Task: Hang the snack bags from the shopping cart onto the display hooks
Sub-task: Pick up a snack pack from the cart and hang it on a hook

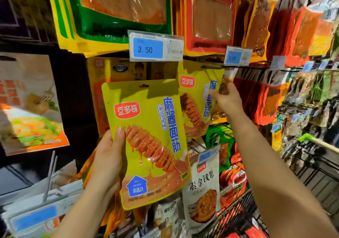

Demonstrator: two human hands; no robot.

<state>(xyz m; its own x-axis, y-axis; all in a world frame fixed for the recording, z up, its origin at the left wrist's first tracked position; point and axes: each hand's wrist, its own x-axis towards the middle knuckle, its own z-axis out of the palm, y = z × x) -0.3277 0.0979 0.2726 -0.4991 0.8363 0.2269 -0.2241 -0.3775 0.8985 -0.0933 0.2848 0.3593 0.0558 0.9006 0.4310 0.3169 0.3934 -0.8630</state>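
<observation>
My left hand (108, 157) grips a yellow snack bag (152, 146) by its lower left edge, thumb on the front, and holds it upright before the rack. Its hang hole is at the top. Behind and to the right, a matching yellow bag (196, 102) hangs from a black display hook (211, 67). My right hand (227, 98) reaches up to that hanging bag's right edge, thumb across its front and blurred fingers at the edge, seemingly pinching it. The shopping cart (236, 214), a wire basket at the lower right, holds several more snack bags.
Price tags reading 3.50 (156, 46) and a blurred one (237, 56) stand out on hook ends above the bags. Large green and red packets hang overhead. A white snack bag (203, 188) hangs below. More hooks crowd the right side; the cart's green handle (308, 136) is there too.
</observation>
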